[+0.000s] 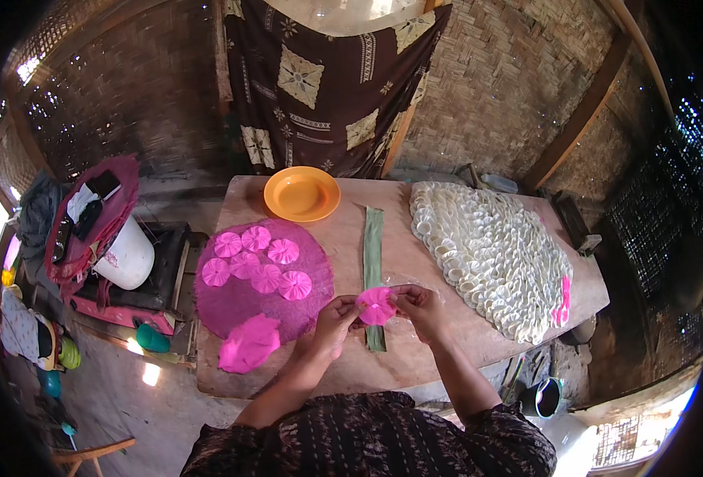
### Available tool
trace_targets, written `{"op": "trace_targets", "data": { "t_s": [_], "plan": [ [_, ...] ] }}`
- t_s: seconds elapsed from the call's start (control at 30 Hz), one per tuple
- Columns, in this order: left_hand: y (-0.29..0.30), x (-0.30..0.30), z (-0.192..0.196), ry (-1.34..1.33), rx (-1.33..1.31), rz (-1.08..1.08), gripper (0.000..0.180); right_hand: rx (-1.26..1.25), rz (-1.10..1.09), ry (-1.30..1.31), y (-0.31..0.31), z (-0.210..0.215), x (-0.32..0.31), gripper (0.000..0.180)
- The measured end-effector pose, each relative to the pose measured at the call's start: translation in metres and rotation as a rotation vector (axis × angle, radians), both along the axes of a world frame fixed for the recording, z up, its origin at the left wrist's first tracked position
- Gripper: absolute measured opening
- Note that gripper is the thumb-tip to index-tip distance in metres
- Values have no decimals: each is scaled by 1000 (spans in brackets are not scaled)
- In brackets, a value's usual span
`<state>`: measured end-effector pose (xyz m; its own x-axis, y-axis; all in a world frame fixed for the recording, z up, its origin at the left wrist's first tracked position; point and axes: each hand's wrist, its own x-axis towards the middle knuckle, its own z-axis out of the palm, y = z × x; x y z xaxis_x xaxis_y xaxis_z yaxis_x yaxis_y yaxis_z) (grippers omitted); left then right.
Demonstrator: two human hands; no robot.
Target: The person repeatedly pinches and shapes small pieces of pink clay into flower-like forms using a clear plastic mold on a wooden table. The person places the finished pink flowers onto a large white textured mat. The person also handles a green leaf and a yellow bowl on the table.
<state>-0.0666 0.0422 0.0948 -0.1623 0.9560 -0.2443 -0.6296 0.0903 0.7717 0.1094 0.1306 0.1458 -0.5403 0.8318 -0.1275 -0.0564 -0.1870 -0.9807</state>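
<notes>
Pink is the round piece (376, 307), which the left hand (336, 324) and the right hand (421, 311) hold by its opposite edges, each with a narrow pinch, over the green strip (373, 248) that lies on the brown table (411, 359)

The left hand (334, 327) and right hand (424, 316) are hiding the side edges of a pink disc (376, 306), which is covering part of a green strip (373, 238). The lower edge is cutting off the patterned shirt (359, 441).
</notes>
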Motion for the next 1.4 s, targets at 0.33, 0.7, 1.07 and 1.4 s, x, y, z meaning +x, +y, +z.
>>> {"op": "trace_targets", "data": {
  "t_s": [0.33,0.7,1.07,1.4],
  "plan": [
    [-3,-19,-31,-239,-30,220,22,240,105,-217,25,-3,-54,34],
    [-3,-25,-99,204,132,233,24,239,193,-311,104,-82,-188,37],
    [-7,-25,-103,-23,35,197,46,808,509,-808,81,-25,-101,32],
    [-4,-32,-52,-225,54,79,80,813,367,-809,37,-29,-30,28]
  ]
}}
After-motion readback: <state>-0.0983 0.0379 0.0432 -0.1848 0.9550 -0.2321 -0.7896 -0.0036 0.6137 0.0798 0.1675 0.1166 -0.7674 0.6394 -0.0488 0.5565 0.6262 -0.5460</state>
